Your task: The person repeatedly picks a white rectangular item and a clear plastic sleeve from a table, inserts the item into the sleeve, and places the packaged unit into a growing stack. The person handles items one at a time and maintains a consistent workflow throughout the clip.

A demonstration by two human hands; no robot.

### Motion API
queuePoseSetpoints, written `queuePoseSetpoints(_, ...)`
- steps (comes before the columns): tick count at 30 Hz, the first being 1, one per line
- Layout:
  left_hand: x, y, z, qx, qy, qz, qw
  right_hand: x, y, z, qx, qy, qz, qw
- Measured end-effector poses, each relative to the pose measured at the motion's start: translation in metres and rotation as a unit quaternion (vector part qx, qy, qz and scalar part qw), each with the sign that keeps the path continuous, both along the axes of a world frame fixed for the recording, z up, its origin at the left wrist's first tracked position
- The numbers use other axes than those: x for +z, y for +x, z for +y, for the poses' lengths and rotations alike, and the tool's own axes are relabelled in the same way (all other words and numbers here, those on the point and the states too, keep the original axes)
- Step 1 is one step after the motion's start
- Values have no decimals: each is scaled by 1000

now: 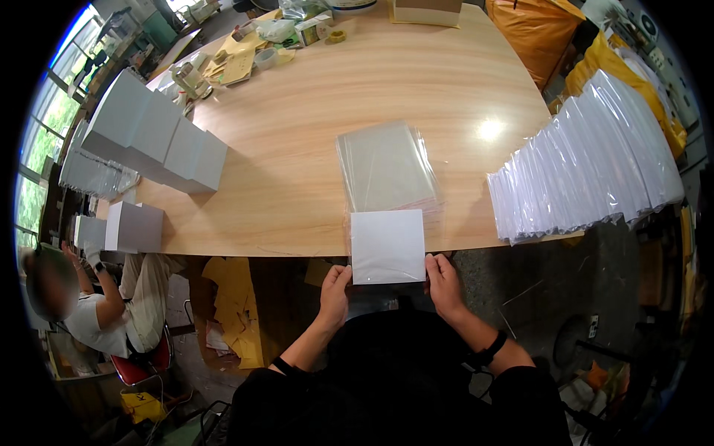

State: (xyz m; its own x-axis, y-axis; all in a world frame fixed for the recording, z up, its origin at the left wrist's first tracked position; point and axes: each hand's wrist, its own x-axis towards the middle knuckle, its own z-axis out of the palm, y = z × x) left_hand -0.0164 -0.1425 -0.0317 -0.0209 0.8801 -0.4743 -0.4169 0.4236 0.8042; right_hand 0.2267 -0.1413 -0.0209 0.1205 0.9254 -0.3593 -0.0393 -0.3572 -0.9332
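A white square card in a clear plastic sleeve [387, 247] lies partly on the table's front edge and juts out over it toward me. My left hand [336, 294] pinches its lower left side, thumb on top. On the opposite side, my right hand [444, 287] grips near the lower right corner in the same way. Glossy creases show along the near end of the sleeve. Just beyond it, a pile of flat clear plastic bags [385, 165] rests on the table, its near end overlapped by the white card. Whether the card is one sheet or several, I cannot tell.
A long leaning row of sleeved white packs [584, 160] fills the table's right side. Tall white stacks [160, 137] stand at the left, near a seated person [104, 305]. Tape, a bottle and yellow scraps [239, 65] lie far left. An open carton [230, 312] sits below.
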Motion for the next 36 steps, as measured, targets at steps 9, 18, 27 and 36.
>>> queuePoseSetpoints(9,7,19,12,-16,-137,-35,990,2,-12,3,-71,-140,182,971)
queuePoseSetpoints(18,-19,-4,28,-165,-98,33,981,-8,14,10,88,-209,155,962)
queuePoseSetpoints(27,27,-25,38,-232,-137,126,955,33,19,6,111,-152,83,979)
queuePoseSetpoints(36,143,-20,52,-320,195,246,894,168,34,-3,98,158,-143,972)
